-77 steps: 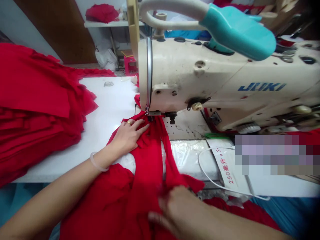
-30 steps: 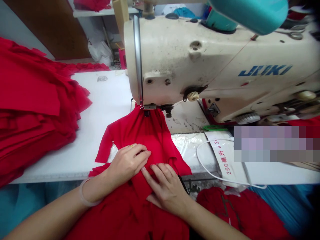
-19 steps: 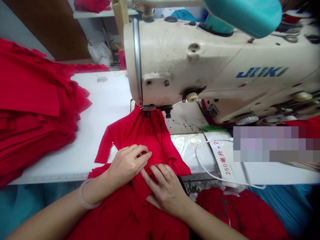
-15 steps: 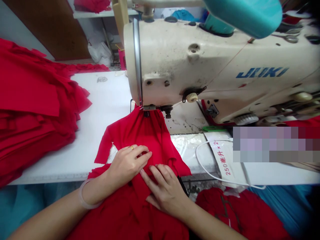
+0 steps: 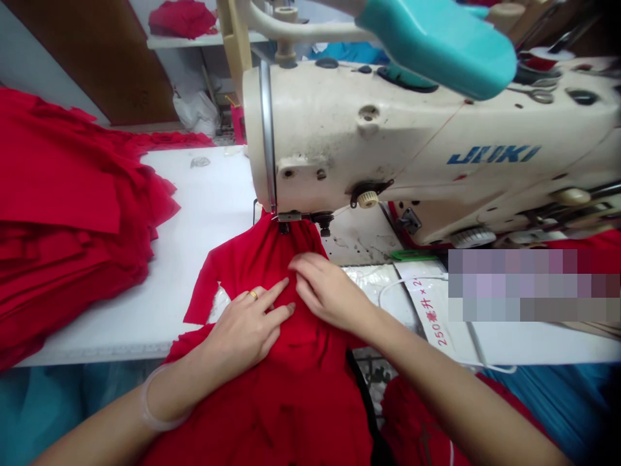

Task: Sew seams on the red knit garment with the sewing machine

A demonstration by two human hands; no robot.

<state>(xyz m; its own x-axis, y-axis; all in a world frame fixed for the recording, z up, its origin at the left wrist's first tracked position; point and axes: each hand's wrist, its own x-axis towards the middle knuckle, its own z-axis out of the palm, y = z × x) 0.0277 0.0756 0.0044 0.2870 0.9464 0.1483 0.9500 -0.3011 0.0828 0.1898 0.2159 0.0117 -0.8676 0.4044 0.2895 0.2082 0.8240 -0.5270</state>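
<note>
A piece of red fabric [image 5: 242,259] runs from under the presser foot of the sewing machine [image 5: 320,136] down over the table's front edge. Its upper part is gathered into folds by the needle area. My left hand [image 5: 247,327], with a ring and a pale wristband, lies on the fabric with its fingers stretched out. To its right and slightly closer to the machine, my right hand [image 5: 330,291] has its fingers bent down and closed on the fabric. The fingertips of both hands are close together. The underside of the fabric is hidden.
A tall pile of red cloth pieces [image 5: 58,213] covers the table's left side. On the right lie a paper strip with red print [image 5: 427,304] and a white cable [image 5: 388,288]. A turquoise lamp head [image 5: 446,48] hangs above the machine. Blue cloth [image 5: 553,395] sits below the table.
My right hand has moved up the fabric toward the presser foot, and its fingers have bent. My left hand stays nearly in place, with its index finger now stretched forward. The view has tilted slightly.
</note>
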